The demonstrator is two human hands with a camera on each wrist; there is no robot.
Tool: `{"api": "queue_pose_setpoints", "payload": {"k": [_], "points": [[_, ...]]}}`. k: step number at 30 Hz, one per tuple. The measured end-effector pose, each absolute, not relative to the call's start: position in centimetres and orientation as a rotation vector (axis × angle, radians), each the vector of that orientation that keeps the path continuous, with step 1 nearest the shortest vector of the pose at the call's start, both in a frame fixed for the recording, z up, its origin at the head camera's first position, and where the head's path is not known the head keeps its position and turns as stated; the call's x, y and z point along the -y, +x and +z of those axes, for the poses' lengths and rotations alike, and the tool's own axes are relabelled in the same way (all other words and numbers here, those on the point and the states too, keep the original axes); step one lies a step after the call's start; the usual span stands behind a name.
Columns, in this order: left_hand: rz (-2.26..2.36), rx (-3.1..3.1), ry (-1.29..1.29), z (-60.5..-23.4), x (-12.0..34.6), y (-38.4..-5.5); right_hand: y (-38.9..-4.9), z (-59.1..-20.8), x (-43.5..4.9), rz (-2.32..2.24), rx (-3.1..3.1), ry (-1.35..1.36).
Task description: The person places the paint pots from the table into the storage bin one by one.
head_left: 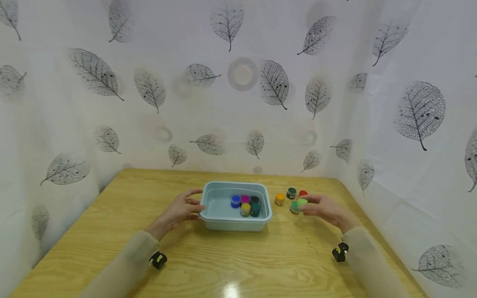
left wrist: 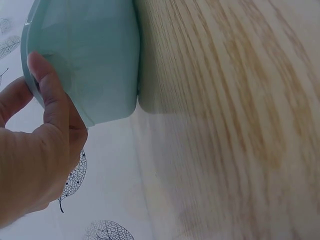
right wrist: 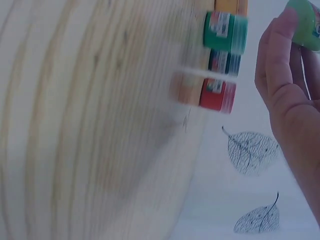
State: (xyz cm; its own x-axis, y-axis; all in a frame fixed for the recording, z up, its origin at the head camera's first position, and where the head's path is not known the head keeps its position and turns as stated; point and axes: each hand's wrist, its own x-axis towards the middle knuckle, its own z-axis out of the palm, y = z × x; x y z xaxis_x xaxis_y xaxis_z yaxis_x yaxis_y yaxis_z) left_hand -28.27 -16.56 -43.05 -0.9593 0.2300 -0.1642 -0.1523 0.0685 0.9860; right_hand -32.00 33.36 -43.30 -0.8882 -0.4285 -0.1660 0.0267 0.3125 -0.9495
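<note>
A pale blue-green plastic basin (head_left: 234, 225) sits on the table, its left rim pinched between the thumb and fingers of my left hand (head_left: 180, 212). Inside, toward the right, several small paint jars stand together, among them a blue jar (head_left: 235, 201), a magenta jar (head_left: 244, 199) and a yellow jar (head_left: 245, 210). My right hand (head_left: 327, 210) holds a light green paint jar (right wrist: 303, 25) by its fingertips, raised off the table. Below and near it stand a green jar (right wrist: 224, 31), a red jar (right wrist: 216, 95), a dark green jar (head_left: 291, 193) and an orange jar (head_left: 279, 199).
The wooden table (head_left: 223, 265) extends in front of and to both sides of the basin. A white curtain (head_left: 238, 116) with leaf prints hangs behind the table and along both sides. Small dark specks mark the wood near my right hand.
</note>
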Motion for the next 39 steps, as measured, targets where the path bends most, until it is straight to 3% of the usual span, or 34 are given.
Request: {"api": "queue_pose_setpoints", "payload": {"k": [24, 39], "points": [[1.961, -2.066, 0.109, -42.8, 16.6, -28.3, -30.5, -40.7, -23.9, -1.626, -2.327, -0.46], [1.941, -2.073, 0.155, -42.8, 16.7, -28.3, -31.3, -40.7, -19.2, -1.689, -2.3, -0.578]]}}
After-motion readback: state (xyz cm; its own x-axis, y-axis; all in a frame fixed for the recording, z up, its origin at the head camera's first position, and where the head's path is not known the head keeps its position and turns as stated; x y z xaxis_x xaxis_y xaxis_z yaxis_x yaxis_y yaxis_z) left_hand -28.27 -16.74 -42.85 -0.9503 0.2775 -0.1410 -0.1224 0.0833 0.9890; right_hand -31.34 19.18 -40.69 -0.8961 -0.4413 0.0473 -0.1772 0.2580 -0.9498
